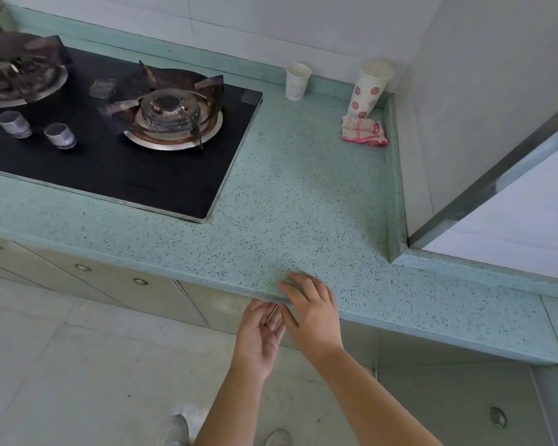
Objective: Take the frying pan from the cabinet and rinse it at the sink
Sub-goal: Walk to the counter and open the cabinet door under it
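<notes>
No frying pan and no sink are in view. My right hand (pixel 310 312) lies flat on the front edge of the green speckled counter (pixel 303 204), fingers spread and holding nothing. My left hand (pixel 260 336) is just below that edge, palm turned up, fingers loosely apart and touching the top of the beige cabinet door (pixel 219 305) under the counter. The cabinet doors look closed. What is inside the cabinets is hidden.
A black two-burner gas hob (pixel 110 156) fills the counter's left. Two paper cups (pixel 298 81) (pixel 369 88) and a folded red-and-white cloth (pixel 364 130) sit in the far right corner. A white wall panel (pixel 496 123) rises at right. My shoes (pixel 174 431) stand on the tiled floor.
</notes>
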